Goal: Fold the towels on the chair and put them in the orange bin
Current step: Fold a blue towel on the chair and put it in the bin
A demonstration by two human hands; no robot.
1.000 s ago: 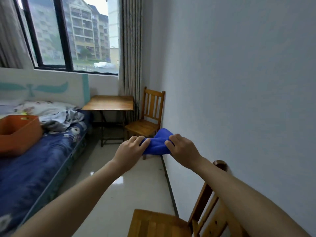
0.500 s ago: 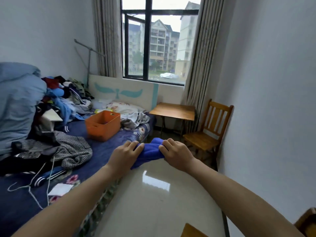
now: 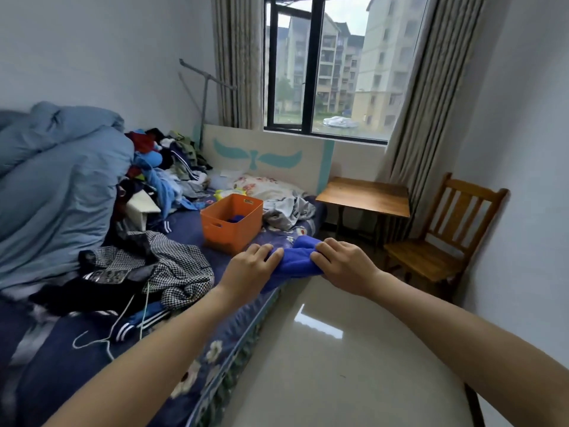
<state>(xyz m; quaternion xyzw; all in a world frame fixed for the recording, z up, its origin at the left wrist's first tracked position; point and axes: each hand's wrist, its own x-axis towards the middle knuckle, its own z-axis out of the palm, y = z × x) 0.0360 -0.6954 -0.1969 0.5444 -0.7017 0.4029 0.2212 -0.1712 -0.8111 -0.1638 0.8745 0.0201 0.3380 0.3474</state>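
A folded blue towel [image 3: 297,257] is held out in front of me over the edge of the bed. My left hand [image 3: 251,266] grips its left end and my right hand [image 3: 341,265] grips its right end. Just beyond my left hand, the orange bin [image 3: 229,231] stands on the blue bed sheet, with something dark blue lying inside it. A wooden chair [image 3: 431,260] with a bare seat stands against the right wall by the curtain.
The bed [image 3: 77,349] is heaped with a blue duvet [image 3: 52,186], a checked garment [image 3: 172,266] and mixed clothes. A small wooden table [image 3: 363,195] stands under the window between bed and chair. Shiny tiled floor [image 3: 338,349] runs along the bed's right side.
My view has swung left from the chair and wall to the bed. Both hands kept hold of the blue towel and now carry it close to the orange bin.
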